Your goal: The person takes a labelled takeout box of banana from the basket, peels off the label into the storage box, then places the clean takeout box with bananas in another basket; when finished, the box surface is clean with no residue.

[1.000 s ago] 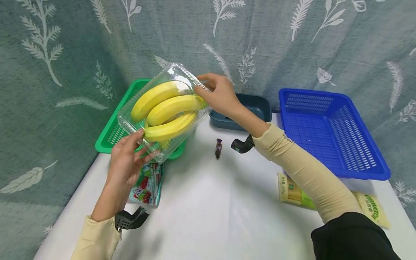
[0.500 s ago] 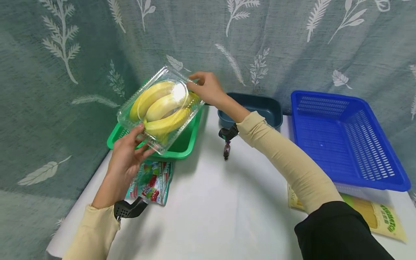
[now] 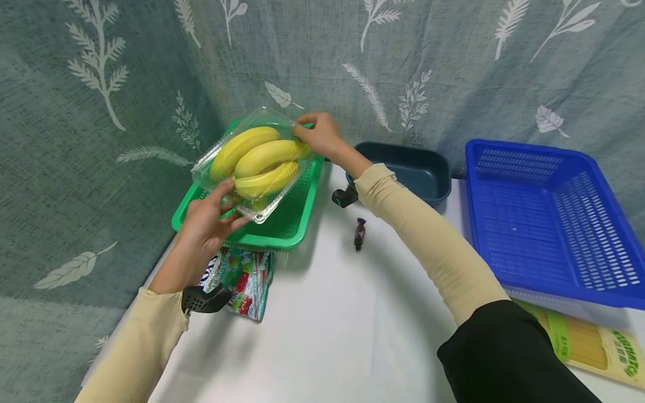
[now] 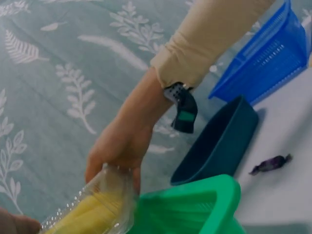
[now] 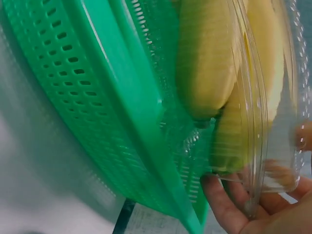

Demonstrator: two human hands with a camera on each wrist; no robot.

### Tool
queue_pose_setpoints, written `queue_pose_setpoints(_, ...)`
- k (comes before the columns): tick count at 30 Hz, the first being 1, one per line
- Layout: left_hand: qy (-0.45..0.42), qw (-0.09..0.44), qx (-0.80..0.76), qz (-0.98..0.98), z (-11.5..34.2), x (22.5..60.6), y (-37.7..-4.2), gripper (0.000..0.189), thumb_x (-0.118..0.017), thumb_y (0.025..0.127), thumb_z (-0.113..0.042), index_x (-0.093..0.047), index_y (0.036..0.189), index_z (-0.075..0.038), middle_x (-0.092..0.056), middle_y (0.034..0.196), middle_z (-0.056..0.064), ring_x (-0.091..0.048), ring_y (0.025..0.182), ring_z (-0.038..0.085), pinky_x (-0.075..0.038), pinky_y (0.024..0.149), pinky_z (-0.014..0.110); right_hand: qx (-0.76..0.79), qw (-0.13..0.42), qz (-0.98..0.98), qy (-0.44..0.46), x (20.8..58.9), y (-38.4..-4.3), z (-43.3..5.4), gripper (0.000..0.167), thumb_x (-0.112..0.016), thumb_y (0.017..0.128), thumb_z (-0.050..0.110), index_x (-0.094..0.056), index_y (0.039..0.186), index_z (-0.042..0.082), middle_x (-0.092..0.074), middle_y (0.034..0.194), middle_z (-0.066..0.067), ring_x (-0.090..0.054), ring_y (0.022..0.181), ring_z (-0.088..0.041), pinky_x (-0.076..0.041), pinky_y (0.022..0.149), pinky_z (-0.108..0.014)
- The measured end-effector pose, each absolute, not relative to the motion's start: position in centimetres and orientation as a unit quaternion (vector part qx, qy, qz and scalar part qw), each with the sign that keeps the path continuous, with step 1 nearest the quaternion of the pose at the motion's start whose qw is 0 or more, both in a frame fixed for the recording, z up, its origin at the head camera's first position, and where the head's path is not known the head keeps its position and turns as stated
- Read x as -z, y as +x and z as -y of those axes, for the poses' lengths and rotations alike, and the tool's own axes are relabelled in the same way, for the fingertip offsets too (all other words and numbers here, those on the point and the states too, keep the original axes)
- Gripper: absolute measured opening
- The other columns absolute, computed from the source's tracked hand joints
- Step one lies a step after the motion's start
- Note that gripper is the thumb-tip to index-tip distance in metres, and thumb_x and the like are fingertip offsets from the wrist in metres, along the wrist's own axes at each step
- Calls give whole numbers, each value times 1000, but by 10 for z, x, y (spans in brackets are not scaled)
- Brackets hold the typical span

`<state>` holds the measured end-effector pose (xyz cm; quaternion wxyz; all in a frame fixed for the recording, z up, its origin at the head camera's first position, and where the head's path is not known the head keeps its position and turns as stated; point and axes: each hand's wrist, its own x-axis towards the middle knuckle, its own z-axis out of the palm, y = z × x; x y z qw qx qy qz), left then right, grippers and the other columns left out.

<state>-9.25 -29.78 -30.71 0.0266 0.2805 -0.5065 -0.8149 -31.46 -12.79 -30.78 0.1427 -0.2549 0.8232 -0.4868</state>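
Observation:
Both hands hold a clear plastic clamshell box with several bananas inside, tilted above the green basket. My left hand grips the near-left edge, thumb on top and fingers reaching underneath. My right hand pinches the far-right edge. In the right wrist view, the right-hand fingers lie against the box's underside, close by the basket's rim. Whether the box touches the basket cannot be told. In the left wrist view the right hand is at the box's end; only a bit of the left hand shows.
Below the basket lies a shiny teal bag with red fruit printed on it. A wrapped candy sits mid-table. Further back stands a dark teal tub. At right are a blue basket and a pack of dry noodles.
Both hands have brought the box of bananas lower over the green basket. The head view has shifted, so the table items sit further right in the picture.

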Motion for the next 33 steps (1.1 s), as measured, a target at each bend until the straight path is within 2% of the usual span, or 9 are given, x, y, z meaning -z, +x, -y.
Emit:
queue_pose_setpoints(2, 292, 21, 814, 502, 297, 306, -96, 75, -58, 100, -33, -14, 159, -15, -13, 159, 15, -22, 144, 35, -50, 96, 36, 469, 134, -834, -258, 311, -317, 132, 42, -53, 103, 34, -61, 138, 12, -61, 131, -4, -58, 84, -10, -47, 66, -28)
queue_pose_setpoints(4, 304, 16, 816, 492, 298, 305, -99, 77, -58, 101, -32, -11, 160, -19, -7, 160, 13, -18, 145, 33, -49, 98, 37, 447, 123, -847, -260, 314, -319, 137, 42, -51, 104, 35, -60, 138, 11, -67, 122, -5, -48, 64, -6, -42, 57, -24)
queue_pose_setpoints(7, 317, 7, 817, 481, 299, 304, -103, 79, -57, 101, -31, -5, 161, -24, 0, 162, 11, -12, 148, 31, -48, 99, 37, 406, 107, -869, -262, 314, -321, 142, 43, -47, 105, 36, -59, 139, 12, -69, 119, -5, -34, 51, -8, -35, 51, -25)
queue_pose_setpoints(12, 323, -8, 820, 473, 298, 305, -111, 80, -55, 102, -31, 0, 160, -30, 9, 164, 8, -3, 151, 25, -48, 99, 37, 349, 95, -894, -263, 308, -319, 142, 50, -45, 106, 40, -51, 146, 11, -50, 148, -4, -44, 64, -10, -40, 60, -27)
queue_pose_setpoints(16, 337, -13, 821, 461, 298, 307, -118, 78, -55, 102, -31, -3, 160, -33, 8, 164, 5, -2, 151, 23, -49, 99, 38, 344, 95, -896, -264, 307, -319, 139, 54, -44, 106, 42, -46, 149, 10, -52, 145, -6, -43, 62, -12, -41, 61, -28)
queue_pose_setpoints(20, 365, -16, 819, 441, 298, 310, -124, 85, -56, 102, -28, 8, 158, -41, 11, 163, 1, 0, 151, 22, -47, 101, 39, 349, 92, -894, -266, 308, -319, 135, 54, -44, 106, 42, -46, 150, 10, -52, 144, -5, -45, 62, -12, -42, 63, -29)
queue_pose_setpoints(24, 383, -26, 813, 437, 298, 310, -124, 91, -54, 103, -27, 19, 154, -46, 18, 163, 0, 3, 152, 23, -44, 105, 39, 351, 96, -892, -269, 309, -320, 132, 54, -44, 106, 42, -46, 149, 10, -47, 150, -5, -53, 72, -16, -44, 69, -30)
queue_pose_setpoints(26, 379, -34, 816, 435, 297, 306, -122, 89, -52, 104, -28, 18, 154, -46, 20, 164, 3, 2, 152, 25, -40, 108, 40, 352, 97, -890, -273, 310, -320, 131, 54, -44, 106, 43, -46, 149, 10, -45, 152, -5, -56, 78, -17, -44, 70, -30)
queue_pose_setpoints(33, 316, -82, 838, 438, 288, 287, -102, 91, -50, 104, -30, 26, 153, -32, 28, 162, 7, 4, 152, 32, -28, 116, 41, 364, 100, -883, -279, 315, -322, 124, 54, -45, 106, 41, -46, 148, 9, -52, 144, -7, -59, 82, -21, -44, 66, -32)
